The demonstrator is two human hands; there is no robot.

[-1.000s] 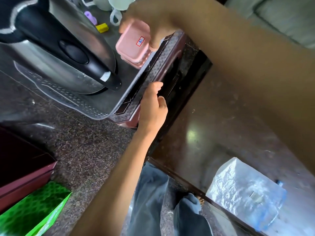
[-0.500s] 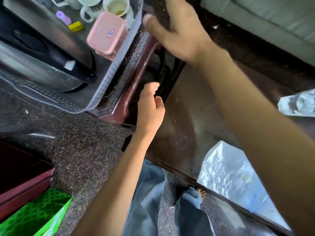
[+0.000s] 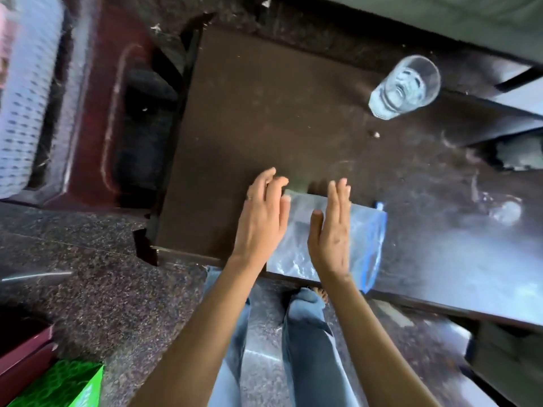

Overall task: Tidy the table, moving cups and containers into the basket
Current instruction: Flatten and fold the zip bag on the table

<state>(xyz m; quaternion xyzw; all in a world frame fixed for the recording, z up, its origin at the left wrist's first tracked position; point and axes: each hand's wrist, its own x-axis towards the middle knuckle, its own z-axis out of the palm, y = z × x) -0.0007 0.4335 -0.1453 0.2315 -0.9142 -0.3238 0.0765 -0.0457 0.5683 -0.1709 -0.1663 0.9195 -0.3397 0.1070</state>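
Both hands hover over a clear plastic bag (image 3: 364, 230) at the near edge of the dark brown surface (image 3: 249, 113), as I see it through the head camera. The left hand (image 3: 261, 221), a ring (image 3: 249, 197) on one finger, is at the bag's left side, its fingers (image 3: 274, 186) loosely bent and holding nothing. The right hand (image 3: 332, 233) is above the middle of the bag, fingers straight and close together, thumb out to the left, gripping nothing. I cannot tell whether either palm touches the plastic. The bag lies flat, a blue strip along its right side, its near end reaching the edge of the surface.

A clear drinking glass (image 3: 405, 86) stands at the far right of the surface, well apart from both hands. The basket (image 3: 23, 113), pale and perforated, is blurred at the far left, set on a dark red stand (image 3: 97, 118) just beside the surface; I cannot make out what it holds.

Below the near edge, legs in blue jeans (image 3: 311, 348) stand on a speckled stone floor (image 3: 102, 289). A green bag (image 3: 67, 386) and a dark red box (image 3: 23, 353) sit in the near left corner.
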